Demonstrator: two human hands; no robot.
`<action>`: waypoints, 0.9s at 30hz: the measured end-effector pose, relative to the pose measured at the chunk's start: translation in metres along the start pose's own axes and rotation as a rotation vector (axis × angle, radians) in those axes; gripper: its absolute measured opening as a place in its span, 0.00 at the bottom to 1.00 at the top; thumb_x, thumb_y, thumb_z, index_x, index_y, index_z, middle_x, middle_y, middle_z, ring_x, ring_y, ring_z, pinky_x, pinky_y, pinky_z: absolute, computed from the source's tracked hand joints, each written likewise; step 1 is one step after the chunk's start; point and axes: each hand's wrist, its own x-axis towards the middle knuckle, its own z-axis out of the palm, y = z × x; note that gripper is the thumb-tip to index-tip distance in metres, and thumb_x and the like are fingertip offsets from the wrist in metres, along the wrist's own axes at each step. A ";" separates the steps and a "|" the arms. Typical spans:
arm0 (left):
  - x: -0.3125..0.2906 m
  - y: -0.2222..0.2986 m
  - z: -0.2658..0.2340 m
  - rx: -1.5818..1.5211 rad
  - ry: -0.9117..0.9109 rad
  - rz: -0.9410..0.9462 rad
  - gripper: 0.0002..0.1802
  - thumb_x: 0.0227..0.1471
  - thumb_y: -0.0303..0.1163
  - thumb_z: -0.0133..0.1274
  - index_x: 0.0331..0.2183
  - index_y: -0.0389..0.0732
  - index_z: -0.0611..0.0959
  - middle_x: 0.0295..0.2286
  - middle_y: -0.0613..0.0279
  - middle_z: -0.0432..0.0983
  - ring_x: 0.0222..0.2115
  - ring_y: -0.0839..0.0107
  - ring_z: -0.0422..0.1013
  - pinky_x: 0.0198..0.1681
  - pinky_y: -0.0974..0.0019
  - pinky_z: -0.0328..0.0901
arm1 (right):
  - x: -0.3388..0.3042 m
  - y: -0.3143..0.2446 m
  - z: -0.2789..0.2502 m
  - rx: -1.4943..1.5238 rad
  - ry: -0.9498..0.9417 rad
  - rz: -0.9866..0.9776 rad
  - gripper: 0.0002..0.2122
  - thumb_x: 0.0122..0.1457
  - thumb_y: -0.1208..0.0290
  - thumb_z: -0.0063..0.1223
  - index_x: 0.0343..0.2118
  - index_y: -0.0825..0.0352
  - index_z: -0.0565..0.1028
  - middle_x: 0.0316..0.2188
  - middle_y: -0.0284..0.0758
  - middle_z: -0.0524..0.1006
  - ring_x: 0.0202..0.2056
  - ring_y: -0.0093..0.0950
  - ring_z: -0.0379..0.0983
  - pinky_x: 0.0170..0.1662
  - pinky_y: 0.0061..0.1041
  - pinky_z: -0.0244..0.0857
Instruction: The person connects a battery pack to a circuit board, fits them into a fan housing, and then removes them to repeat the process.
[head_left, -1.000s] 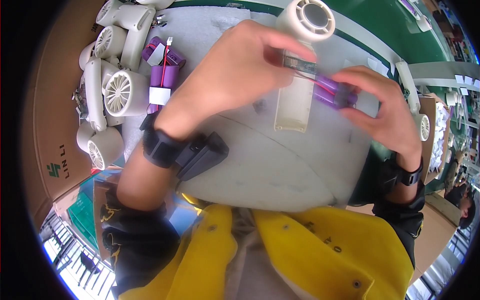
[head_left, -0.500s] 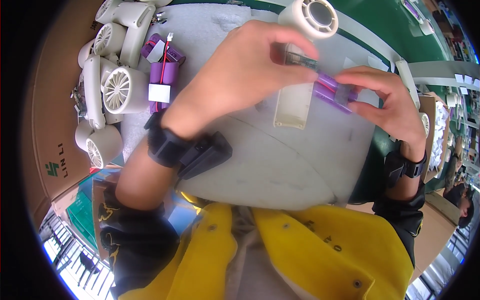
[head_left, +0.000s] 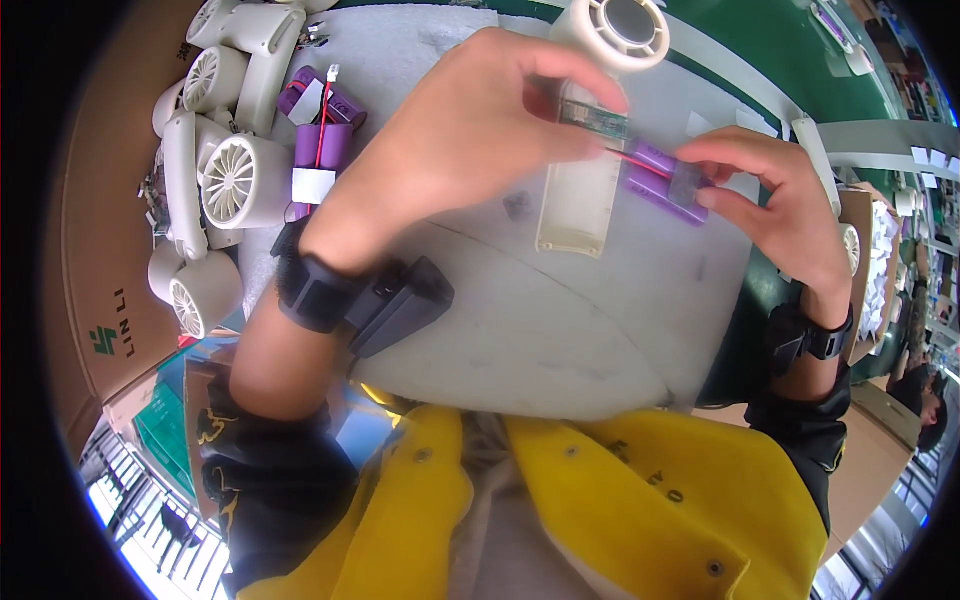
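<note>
A cream handheld fan [head_left: 572, 222] lies with its handle opened as a hollow shell, pointing toward me. A green circuit board [head_left: 596, 119] sits in the upper part of that handle. My left hand [head_left: 480, 120] closes around the handle there, thumb and forefinger on either side of the board. My right hand [head_left: 755, 190] pinches a purple battery pack [head_left: 655, 184] by its grey-wrapped end, just right of the fan. A red wire runs from the pack to my left thumb tip; its end is hidden there.
Several cream fan bodies [head_left: 240, 182] are heaped at the left by a cardboard box [head_left: 110, 240]. Beside them lie purple battery packs [head_left: 322, 146] with white labels. At the right edge, a carton [head_left: 872, 270] holds white pieces. A pale mat [head_left: 540, 340] covers the green bench.
My left hand and the fan have shifted slightly left. The battery pack stays in my right hand almost in place, and more of the red wire now shows between them.
</note>
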 end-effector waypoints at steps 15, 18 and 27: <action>0.003 -0.003 0.000 0.099 0.017 0.051 0.17 0.46 0.18 0.60 0.42 0.36 0.85 0.35 0.63 0.79 0.31 0.79 0.73 0.37 0.75 0.69 | -0.001 -0.022 0.027 0.557 -0.037 0.155 0.32 0.50 0.83 0.58 0.61 0.61 0.64 0.39 0.37 0.75 0.32 0.26 0.77 0.35 0.23 0.72; 0.002 -0.005 0.001 0.142 0.041 0.092 0.16 0.46 0.18 0.61 0.41 0.37 0.86 0.34 0.62 0.80 0.30 0.79 0.73 0.35 0.75 0.69 | -0.002 -0.042 0.018 0.800 -0.090 0.292 0.36 0.47 0.83 0.60 0.62 0.66 0.60 0.40 0.37 0.76 0.33 0.30 0.78 0.37 0.24 0.73; 0.001 -0.002 0.007 0.343 0.118 0.324 0.15 0.43 0.22 0.63 0.37 0.40 0.87 0.26 0.59 0.80 0.21 0.77 0.72 0.26 0.74 0.67 | -0.005 -0.042 0.010 0.857 -0.173 0.398 0.49 0.29 0.76 0.73 0.61 0.71 0.61 0.46 0.40 0.71 0.40 0.35 0.77 0.43 0.29 0.73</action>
